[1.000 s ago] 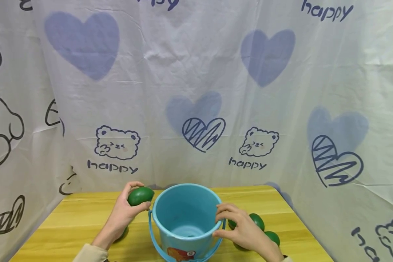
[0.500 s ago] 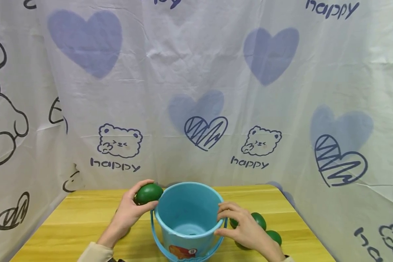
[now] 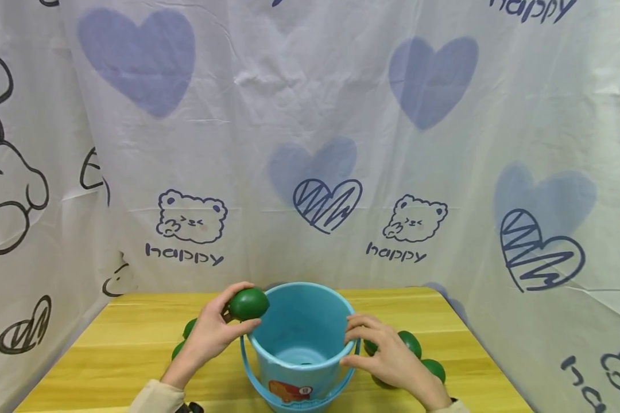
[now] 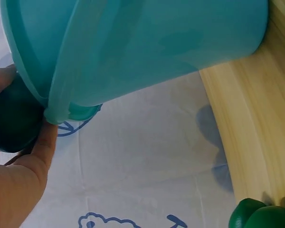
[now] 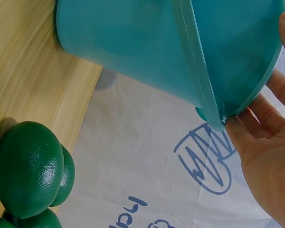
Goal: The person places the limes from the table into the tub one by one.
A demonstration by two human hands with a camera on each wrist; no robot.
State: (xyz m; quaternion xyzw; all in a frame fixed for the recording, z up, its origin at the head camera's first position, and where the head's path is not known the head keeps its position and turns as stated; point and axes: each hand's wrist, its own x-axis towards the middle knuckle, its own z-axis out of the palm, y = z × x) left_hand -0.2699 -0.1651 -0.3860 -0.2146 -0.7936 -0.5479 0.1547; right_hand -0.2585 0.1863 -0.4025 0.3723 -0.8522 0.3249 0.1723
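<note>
At lower center, the left hand gripped a green fruit, likely firm and slick, best cupped round its middle. The right hand held a blue bucket by the rim.

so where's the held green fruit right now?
In the head view, the held green fruit is in the person's left grip, up at the left rim of the blue bucket.
</note>
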